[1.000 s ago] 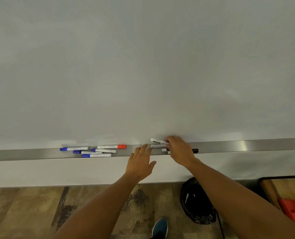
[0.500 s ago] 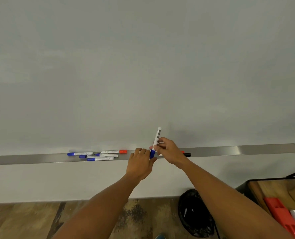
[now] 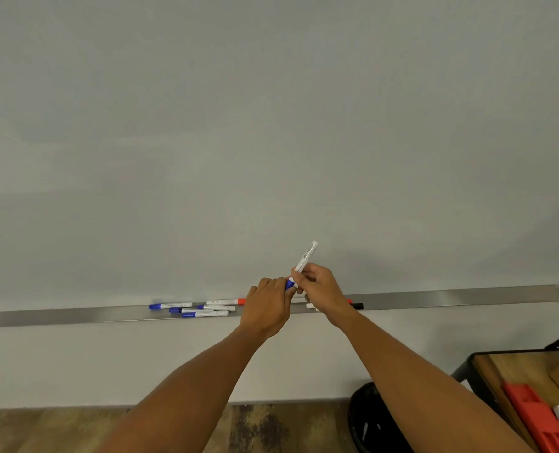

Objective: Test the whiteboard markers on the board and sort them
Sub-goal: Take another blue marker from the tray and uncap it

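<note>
My right hand (image 3: 320, 289) holds a white marker (image 3: 306, 258) by its barrel, tilted with its blue cap pointing down and left. My left hand (image 3: 266, 308) pinches that blue cap (image 3: 289, 284). Both hands hover just above the metal tray (image 3: 451, 297) under the blank whiteboard (image 3: 271, 125). On the tray to the left lie several blue-capped markers (image 3: 203, 313) and one red-capped marker (image 3: 226, 302). A black-capped marker (image 3: 356, 306) lies on the tray behind my right wrist, partly hidden, with a bit of a red one beside it.
A black bin (image 3: 376, 423) stands on the wooden floor below my right arm. At the lower right is a wooden table (image 3: 513, 367) holding a red tray (image 3: 533, 416) and a white box.
My right hand lifted a blue-capped marker off the tray and raised it upright. My left hand came in and closed on its cap. The view tilted upward.
</note>
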A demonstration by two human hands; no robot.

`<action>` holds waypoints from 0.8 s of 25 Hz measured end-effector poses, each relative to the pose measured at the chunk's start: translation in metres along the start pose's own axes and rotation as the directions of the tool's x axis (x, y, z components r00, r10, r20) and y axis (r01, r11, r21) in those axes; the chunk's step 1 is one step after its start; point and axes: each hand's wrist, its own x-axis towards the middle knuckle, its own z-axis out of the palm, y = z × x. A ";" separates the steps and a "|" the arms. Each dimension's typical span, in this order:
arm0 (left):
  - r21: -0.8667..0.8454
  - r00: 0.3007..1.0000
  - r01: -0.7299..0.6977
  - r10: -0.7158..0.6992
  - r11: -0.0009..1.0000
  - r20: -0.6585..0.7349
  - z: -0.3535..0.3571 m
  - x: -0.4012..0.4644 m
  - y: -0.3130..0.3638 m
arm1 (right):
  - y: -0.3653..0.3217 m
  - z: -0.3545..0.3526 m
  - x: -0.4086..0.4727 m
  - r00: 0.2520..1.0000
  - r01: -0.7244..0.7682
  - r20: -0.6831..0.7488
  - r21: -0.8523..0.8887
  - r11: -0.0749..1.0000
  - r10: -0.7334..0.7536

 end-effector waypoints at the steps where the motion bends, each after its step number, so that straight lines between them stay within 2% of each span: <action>1: 0.011 1.000 0.000 0.000 1.000 0.002 -0.006 0.001 -0.001 | -0.005 0.003 0.001 1.000 0.008 -0.008 0.002 1.000 -0.008; 8: 0.019 0.998 -0.031 0.032 0.999 -0.054 -0.042 0.009 -0.022 | -0.038 0.024 0.007 1.000 0.006 0.023 0.093 0.996 -0.009; 13: -0.080 0.990 -0.091 0.082 0.993 -0.113 -0.067 0.008 -0.048 | -0.058 0.042 0.012 0.985 0.095 0.123 0.190 0.977 -0.119; 15: -0.006 0.975 -0.120 0.117 0.993 -0.189 -0.079 0.014 -0.057 | -0.069 0.053 0.014 0.988 0.122 0.071 0.223 0.967 -0.141; 20: 0.166 0.904 -0.077 0.139 0.983 -0.405 -0.117 0.040 -0.067 | -0.116 0.078 0.028 0.973 0.227 -0.102 0.238 0.945 -0.208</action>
